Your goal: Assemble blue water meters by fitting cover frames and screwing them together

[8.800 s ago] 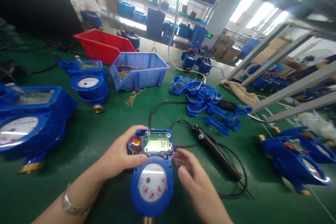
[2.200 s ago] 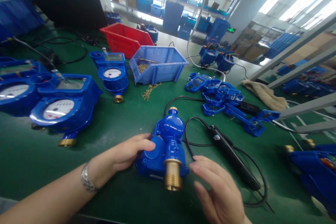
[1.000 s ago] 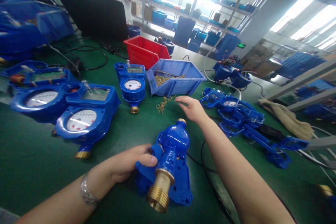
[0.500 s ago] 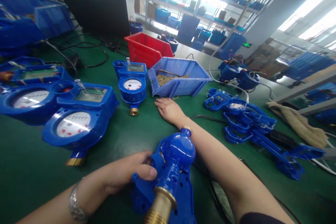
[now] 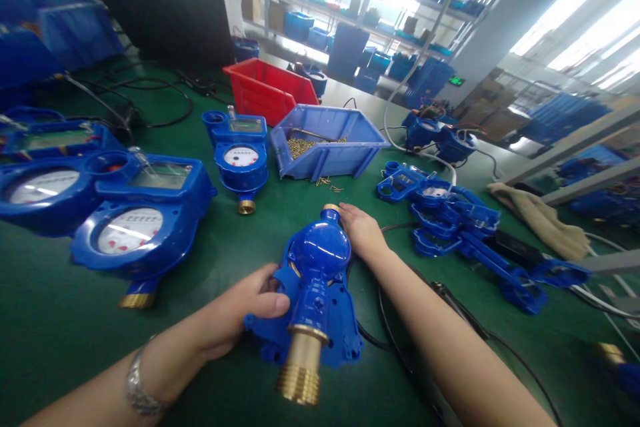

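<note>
A blue water meter lies face down on the green mat, its brass threaded end pointing at me. My left hand grips its left side, thumb on the housing. My right hand sits at the meter's far brass end, back up, fingers curled together; whatever is in them is hidden. A few loose brass screws lie just beyond it, in front of the light-blue bin that holds several more.
Finished meters crowd the left, and another meter stands by the bin. A red bin and a black screen are behind. Blue plastic covers, a corded screwdriver and a cloth lie right.
My right hand reached out to the loose screws by the blue bin, pressed down on them, then drew back to the meter's far end. My left hand kept hold of the meter.
</note>
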The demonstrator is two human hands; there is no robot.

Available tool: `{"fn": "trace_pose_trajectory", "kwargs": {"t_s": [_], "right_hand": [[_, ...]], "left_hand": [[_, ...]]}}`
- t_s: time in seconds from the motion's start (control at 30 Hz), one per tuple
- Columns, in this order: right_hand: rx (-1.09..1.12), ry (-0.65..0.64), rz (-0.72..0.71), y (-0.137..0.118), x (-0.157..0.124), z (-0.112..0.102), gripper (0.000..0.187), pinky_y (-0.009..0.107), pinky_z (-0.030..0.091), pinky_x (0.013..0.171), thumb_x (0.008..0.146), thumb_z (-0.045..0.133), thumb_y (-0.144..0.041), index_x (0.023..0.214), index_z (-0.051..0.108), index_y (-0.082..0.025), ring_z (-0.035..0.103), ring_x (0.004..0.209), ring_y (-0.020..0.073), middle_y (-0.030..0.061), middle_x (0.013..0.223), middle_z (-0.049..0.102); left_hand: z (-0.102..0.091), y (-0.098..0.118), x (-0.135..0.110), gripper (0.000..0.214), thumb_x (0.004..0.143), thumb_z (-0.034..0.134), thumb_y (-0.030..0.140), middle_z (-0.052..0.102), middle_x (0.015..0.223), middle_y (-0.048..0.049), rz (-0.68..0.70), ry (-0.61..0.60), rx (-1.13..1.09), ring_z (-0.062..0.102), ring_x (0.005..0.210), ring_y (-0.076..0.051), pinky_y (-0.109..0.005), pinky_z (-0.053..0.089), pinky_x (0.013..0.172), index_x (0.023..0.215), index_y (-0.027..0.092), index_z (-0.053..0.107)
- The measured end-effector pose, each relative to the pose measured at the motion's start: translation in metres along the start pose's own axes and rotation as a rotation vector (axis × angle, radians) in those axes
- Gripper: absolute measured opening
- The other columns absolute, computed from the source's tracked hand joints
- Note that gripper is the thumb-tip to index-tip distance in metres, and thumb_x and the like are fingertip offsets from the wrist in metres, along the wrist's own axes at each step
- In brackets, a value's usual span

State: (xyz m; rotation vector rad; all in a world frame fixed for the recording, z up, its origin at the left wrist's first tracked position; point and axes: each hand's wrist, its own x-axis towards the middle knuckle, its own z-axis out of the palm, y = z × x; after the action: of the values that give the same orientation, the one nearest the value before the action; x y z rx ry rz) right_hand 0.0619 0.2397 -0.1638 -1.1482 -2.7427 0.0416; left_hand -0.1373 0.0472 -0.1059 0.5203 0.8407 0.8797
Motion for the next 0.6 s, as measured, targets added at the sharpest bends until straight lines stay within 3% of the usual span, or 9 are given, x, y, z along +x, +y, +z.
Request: {"fn": "trace_pose_trajectory", "kwargs": {"t_s": [0.2, 0.4, 0.6], "right_hand": [[-0.025, 0.002, 0.157, 0.002, -0.016, -0.006, 0.026, 0.041, 0.050, 0.086, 0.090, 0.052, -0.030, 0.111, 0.057, -0.017, 0.058, 0.100, 0.0193, 0.0081, 0.116, 0.058], [0.038, -0.114, 0.151, 0.008, -0.010, -0.029, 0.027, 0.041, 0.050, 0.085, 0.089, 0.054, -0.031, 0.112, 0.056, -0.016, 0.059, 0.100, 0.0199, 0.0081, 0.115, 0.058], [0.087, -0.192, 0.224, 0.012, -0.008, -0.039, 0.026, 0.040, 0.050, 0.084, 0.089, 0.053, -0.031, 0.110, 0.057, -0.016, 0.059, 0.098, 0.0189, 0.0079, 0.113, 0.059]], "left_hand": [[-0.002, -0.001, 0.001, 0.048, 0.060, 0.076, 0.041, 0.073, 0.084, -0.0073, 0.001, 0.068, -0.069, 0.067, 0.076, -0.021, -0.030, 0.049, 0.077, 0.097, 0.014, 0.062], [0.001, 0.002, 0.000, 0.038, 0.060, 0.078, 0.038, 0.073, 0.078, -0.0052, -0.027, 0.087, -0.101, 0.067, 0.076, -0.020, -0.030, 0.050, 0.076, 0.088, 0.015, 0.066], [0.002, 0.005, 0.000, 0.047, 0.062, 0.076, 0.038, 0.073, 0.086, -0.0081, -0.046, 0.092, -0.069, 0.066, 0.082, -0.023, -0.033, 0.049, 0.081, 0.100, 0.012, 0.065]]}}
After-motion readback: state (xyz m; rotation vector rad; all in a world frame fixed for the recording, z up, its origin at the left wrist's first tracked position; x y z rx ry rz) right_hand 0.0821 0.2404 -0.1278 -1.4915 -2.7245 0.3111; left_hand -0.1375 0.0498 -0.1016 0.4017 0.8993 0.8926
